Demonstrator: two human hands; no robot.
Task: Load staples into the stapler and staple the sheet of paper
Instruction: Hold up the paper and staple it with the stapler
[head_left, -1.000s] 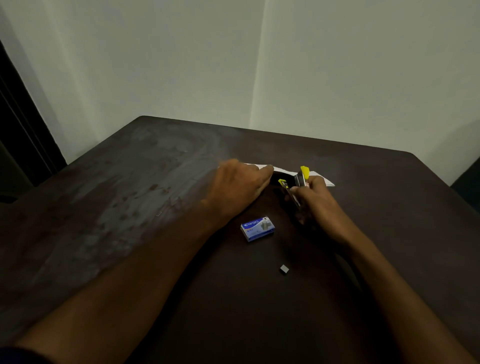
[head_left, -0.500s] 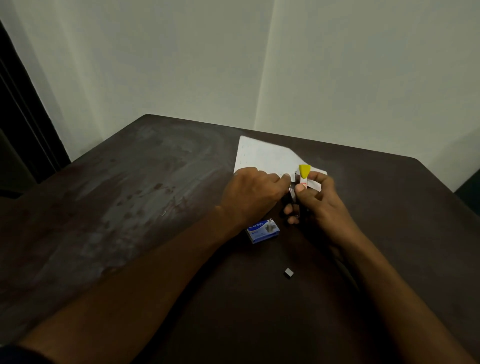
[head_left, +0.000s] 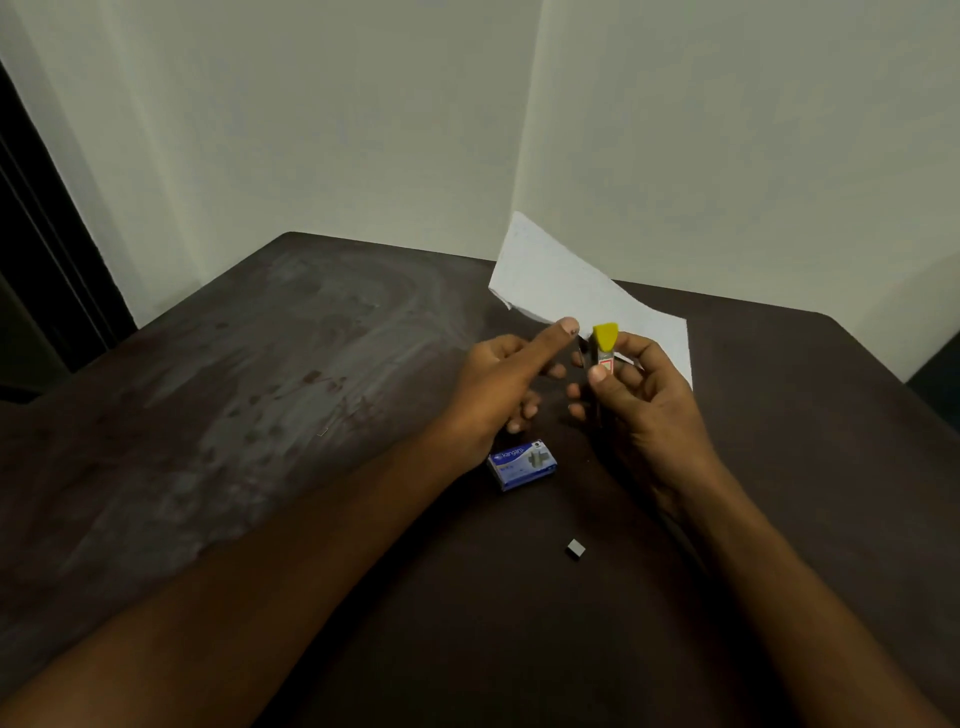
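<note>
My right hand (head_left: 641, 395) grips a small stapler (head_left: 604, 347) with a yellow tip, held upright above the table. Its jaws sit at the near edge of a white sheet of paper (head_left: 561, 283), which stands raised off the table and tilts away toward the wall. My left hand (head_left: 501, 384) is just left of the stapler. Its thumb is stretched out with the tip at the paper's near edge, and its fingers are loosely curled apart below. A blue staple box (head_left: 522, 464) lies on the table under my hands. A small grey block of staples (head_left: 575, 548) lies nearer to me.
The dark brown table (head_left: 260, 415) has a worn, smudged patch on its left half, with a tiny loose staple (head_left: 322, 432) there. Pale walls meet in a corner behind the table. A dark doorway stands at far left.
The paper has risen from flat on the table to standing up in the air, with the stapler at its edge. My left hand has loosened, thumb now extended.
</note>
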